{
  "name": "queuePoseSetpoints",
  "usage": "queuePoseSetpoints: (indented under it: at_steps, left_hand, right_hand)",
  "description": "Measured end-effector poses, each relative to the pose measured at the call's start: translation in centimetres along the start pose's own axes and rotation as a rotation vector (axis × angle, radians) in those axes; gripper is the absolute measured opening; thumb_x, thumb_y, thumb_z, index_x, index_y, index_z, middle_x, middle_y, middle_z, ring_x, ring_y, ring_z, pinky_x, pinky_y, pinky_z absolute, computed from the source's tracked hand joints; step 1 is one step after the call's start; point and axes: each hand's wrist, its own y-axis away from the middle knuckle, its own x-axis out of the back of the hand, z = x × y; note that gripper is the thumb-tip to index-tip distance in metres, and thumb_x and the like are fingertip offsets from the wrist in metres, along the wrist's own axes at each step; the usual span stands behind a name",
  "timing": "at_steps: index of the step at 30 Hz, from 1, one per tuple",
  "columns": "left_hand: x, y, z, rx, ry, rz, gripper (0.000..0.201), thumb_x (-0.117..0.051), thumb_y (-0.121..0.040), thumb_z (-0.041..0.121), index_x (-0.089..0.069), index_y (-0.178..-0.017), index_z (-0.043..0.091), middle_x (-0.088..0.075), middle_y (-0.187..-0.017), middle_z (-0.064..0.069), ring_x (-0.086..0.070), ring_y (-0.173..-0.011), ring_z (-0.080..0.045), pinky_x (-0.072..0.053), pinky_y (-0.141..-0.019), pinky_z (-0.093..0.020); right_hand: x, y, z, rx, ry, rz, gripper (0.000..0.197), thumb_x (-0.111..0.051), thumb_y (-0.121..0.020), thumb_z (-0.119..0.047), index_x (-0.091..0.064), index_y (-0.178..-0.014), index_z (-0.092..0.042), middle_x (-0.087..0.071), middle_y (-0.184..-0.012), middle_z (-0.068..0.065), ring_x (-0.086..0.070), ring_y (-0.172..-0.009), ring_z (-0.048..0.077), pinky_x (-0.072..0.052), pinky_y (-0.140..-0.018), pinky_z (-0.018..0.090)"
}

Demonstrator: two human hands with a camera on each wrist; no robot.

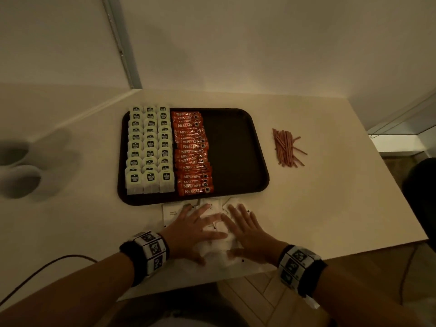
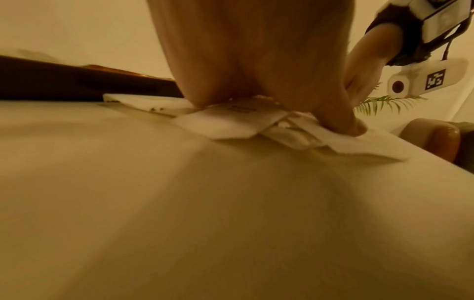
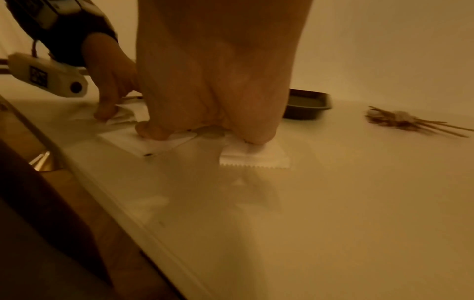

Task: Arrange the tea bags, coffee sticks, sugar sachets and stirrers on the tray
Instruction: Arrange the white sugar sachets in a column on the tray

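On the bench right now, I'd say the job is about half done. Tea bags are already lined up in three neat columns on the left part of the tray, and the orange coffee sticks fill one overlapping column just beside them. The whole right part of the tray is bare dark plastic, so that's presumably where the remaining stuff goes.

Still left: the sugar sachets, which sit in a loose white pile on the bench just in front of the tray's near edge, and the stirrers, a messy brown bundle lying well off to the right of the tray, untouched.

Grip-wise, the left hand and right hand are both spread flat on the sachet pile, fingers straight, pressing down rather than pinching anything. Looks like gathering or squaring up the pile, but nothing is lifted yet.
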Motion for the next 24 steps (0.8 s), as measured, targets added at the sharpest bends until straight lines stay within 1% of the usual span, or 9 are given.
queuePoseSetpoints:
  at_steps: [4,6,8,10,13,16,19,22,24]
  left_hand:
    - [-1.7,3.4,-1.8,0.038,0.024,0.048,0.086,-0.047,-0.080,0.074,0.031,-0.117,0.070,0.035,-0.147,0.017,0.035,-0.132,-0.021,0.024,-0.102,-0.052]
    - [-2.7,4.7,-2.7,0.078,0.065,0.068,0.086,-0.045,-0.078,0.075,0.032,-0.116,0.070,0.047,-0.135,0.026,0.038,-0.132,-0.019,0.034,-0.097,-0.048]
    - [-3.2,5.8,-3.2,0.130,0.102,0.084,0.085,-0.043,-0.074,0.080,0.031,-0.117,0.071,0.047,-0.137,0.025,0.040,-0.131,-0.013,0.042,-0.093,-0.044]
    - [-3.0,6.8,-3.1,0.171,0.142,0.082,0.086,-0.039,-0.067,0.085,0.031,-0.115,0.072,0.034,-0.149,0.016,0.041,-0.129,-0.009,0.043,-0.091,-0.042]
    - [-2.6,8.0,-2.7,0.239,0.248,0.099,0.093,-0.053,-0.069,0.078,0.022,-0.123,0.068,0.032,-0.146,0.016,0.039,-0.130,-0.009,0.034,-0.100,-0.044]
    - [-3.0,8.9,-3.0,0.329,0.248,0.187,0.101,-0.060,-0.066,0.075,0.003,-0.143,0.054,0.018,-0.156,0.011,0.032,-0.133,-0.009,0.028,-0.105,-0.042]
    - [-4.5,9.1,-3.2,0.388,0.254,0.218,0.094,-0.049,-0.065,0.077,-0.002,-0.141,0.049,0.004,-0.160,0.002,0.027,-0.138,-0.010,0.022,-0.107,-0.041]
    - [-4.8,8.9,-3.2,0.407,0.274,0.177,0.086,-0.041,-0.064,0.077,-0.015,-0.138,0.042,-0.019,-0.158,-0.004,0.007,-0.140,-0.017,-0.002,-0.112,-0.057]
    - [-4.8,8.5,-3.1,0.406,0.225,0.212,0.091,-0.031,-0.061,0.081,-0.011,-0.141,0.042,-0.004,-0.160,0.001,0.017,-0.141,-0.016,0.007,-0.113,-0.055]
  right_hand:
    - [0.7,-2.2,-2.9,0.065,0.021,0.007,0.100,-0.041,-0.078,-0.072,0.025,-0.142,-0.033,0.039,-0.144,-0.002,0.041,-0.130,0.024,0.017,-0.111,0.047]
    - [1.3,-2.8,-3.9,0.095,0.015,0.029,0.104,-0.052,-0.077,-0.068,0.019,-0.145,-0.034,0.032,-0.149,-0.004,0.034,-0.135,0.023,0.015,-0.111,0.044]
    - [2.2,-3.0,-4.6,0.084,-0.052,0.108,0.107,-0.061,-0.072,-0.068,0.005,-0.148,-0.034,0.011,-0.156,-0.005,0.015,-0.143,0.020,0.006,-0.114,0.041]
    - [3.1,-2.9,-5.2,0.008,-0.161,0.239,0.099,-0.062,-0.070,-0.069,-0.014,-0.147,-0.030,-0.013,-0.153,-0.004,-0.009,-0.140,0.018,-0.010,-0.116,0.039]
    - [3.4,-3.2,-6.1,-0.152,-0.223,0.350,0.096,-0.058,-0.069,-0.073,-0.027,-0.143,-0.022,-0.028,-0.146,-0.002,-0.026,-0.133,0.016,-0.027,-0.112,0.038]
    - [3.1,-4.1,-7.4,-0.280,-0.241,0.333,0.103,-0.058,-0.066,-0.076,-0.022,-0.144,-0.019,-0.025,-0.148,0.001,-0.025,-0.135,0.020,-0.028,-0.110,0.039]
    - [3.2,-4.9,-8.6,-0.330,-0.251,0.335,0.100,-0.059,-0.066,-0.075,-0.024,-0.142,-0.020,-0.026,-0.145,0.003,-0.026,-0.133,0.023,-0.029,-0.107,0.045]
    - [3.5,-5.3,-9.5,-0.280,-0.307,0.296,0.091,-0.068,-0.066,-0.066,-0.030,-0.139,-0.027,-0.026,-0.142,0.003,-0.025,-0.130,0.024,-0.030,-0.106,0.046]
    - [3.9,-5.2,-9.8,-0.245,-0.332,0.256,0.091,-0.074,-0.062,-0.063,-0.033,-0.136,-0.030,-0.023,-0.142,0.003,-0.021,-0.131,0.024,-0.029,-0.108,0.045]
